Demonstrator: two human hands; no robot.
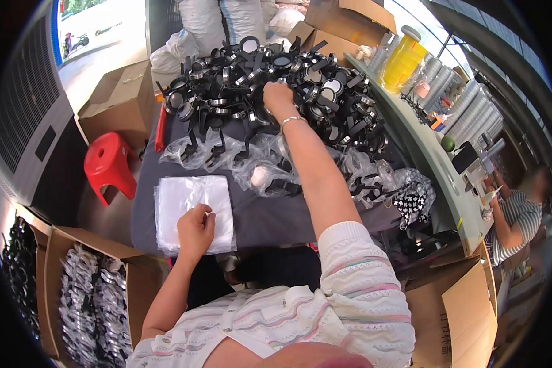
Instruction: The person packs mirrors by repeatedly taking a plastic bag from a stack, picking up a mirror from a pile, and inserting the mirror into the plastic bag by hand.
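My left hand rests on a stack of clear plastic bags at the table's near left, its fingers curled; what they hold, if anything, is too small to tell. My right hand reaches into a large pile of black and silver lids with handles. Its fingers are bent down among the lids, and their tips are hidden. Between the pile and the stack lie crumpled clear bags, some with black handled parts inside.
A red stool and a cardboard box stand left. Boxes of bagged parts are lower left, an open carton lower right. A side bench carries stacked metal rings; a person sits beyond it. White sacks stand behind.
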